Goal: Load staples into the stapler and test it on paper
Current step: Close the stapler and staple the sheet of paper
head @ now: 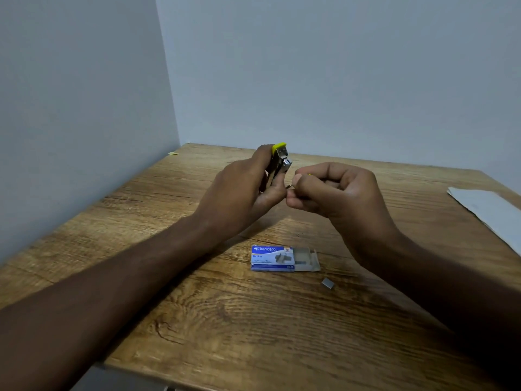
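My left hand (242, 190) grips a small yellow and metal stapler (280, 162), held upright above the table with its metal nose pointing up. My right hand (335, 190) is curled just right of it, its thumb and forefinger pinching a small part with a yellow tip and a thin metal piece at the stapler's lower end. A blue staple box (272, 258) lies on the table below my hands, its inner tray (307, 259) slid out to the right. A short loose strip of staples (328, 283) lies to the right of the box.
The wooden table (225, 320) stands in a corner between two pale walls. A white sheet of paper (490, 210) lies at the table's right edge. A tiny yellow scrap (173, 153) sits at the far left corner.
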